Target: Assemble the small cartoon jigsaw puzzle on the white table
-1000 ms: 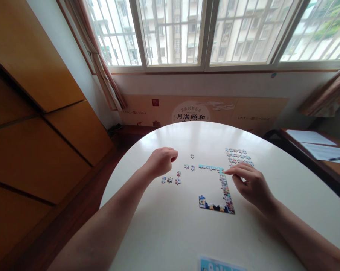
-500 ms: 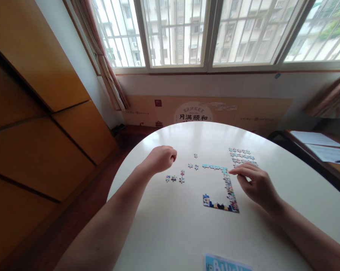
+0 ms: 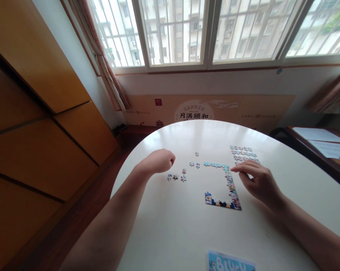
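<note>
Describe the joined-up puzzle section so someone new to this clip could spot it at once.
On the round white table, look just left of the right hand. The assembled puzzle border runs as a pale blue top strip, a right side and a darker bottom strip. Unlike the loose pieces by the left hand, it is interlocked.

The round table (image 3: 186,226) has a smooth, glossy white top that mirrors the window light, and the puzzle frame (image 3: 229,184) and loose pieces (image 3: 243,153) on it look like printed card with a slight sheen. The cabinets (image 3: 45,113) at left are smooth orange-brown wood or laminate, fairly matt. The curtain (image 3: 107,71) is soft cloth, and the window bars (image 3: 172,30) look like painted metal.
</note>
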{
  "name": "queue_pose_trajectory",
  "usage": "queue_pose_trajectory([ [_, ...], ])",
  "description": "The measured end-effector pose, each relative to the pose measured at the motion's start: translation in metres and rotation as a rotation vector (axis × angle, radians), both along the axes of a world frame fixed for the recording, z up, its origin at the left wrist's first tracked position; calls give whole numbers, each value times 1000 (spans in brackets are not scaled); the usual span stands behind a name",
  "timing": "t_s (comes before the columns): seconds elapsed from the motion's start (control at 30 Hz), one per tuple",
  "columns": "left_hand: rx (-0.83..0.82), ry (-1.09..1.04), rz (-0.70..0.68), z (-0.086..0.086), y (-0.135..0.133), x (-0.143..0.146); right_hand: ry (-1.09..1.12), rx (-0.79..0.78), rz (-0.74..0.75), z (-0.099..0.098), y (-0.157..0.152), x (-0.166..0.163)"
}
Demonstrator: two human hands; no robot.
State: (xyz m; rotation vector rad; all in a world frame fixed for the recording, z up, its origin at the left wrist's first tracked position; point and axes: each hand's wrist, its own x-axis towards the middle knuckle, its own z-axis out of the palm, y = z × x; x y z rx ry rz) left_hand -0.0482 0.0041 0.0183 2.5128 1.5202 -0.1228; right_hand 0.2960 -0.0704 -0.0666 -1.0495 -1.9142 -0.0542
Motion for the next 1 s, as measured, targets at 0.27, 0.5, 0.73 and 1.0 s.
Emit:
queue_pose_trajectory([
  [0.27, -153, 43, 97, 7, -7, -8, -17, 6, -4, -4, 1, 2],
  [0.5, -254, 56, 50, 7, -8, -5, -14, 5, -14, 0, 1, 0],
  [0.73, -372, 188, 50, 10, -17, 7, -20, 3, -4, 0, 1, 0],
  [1.0, -307, 77, -139, 2, -43, 42, -8, 14, 12, 1, 2, -1],
])
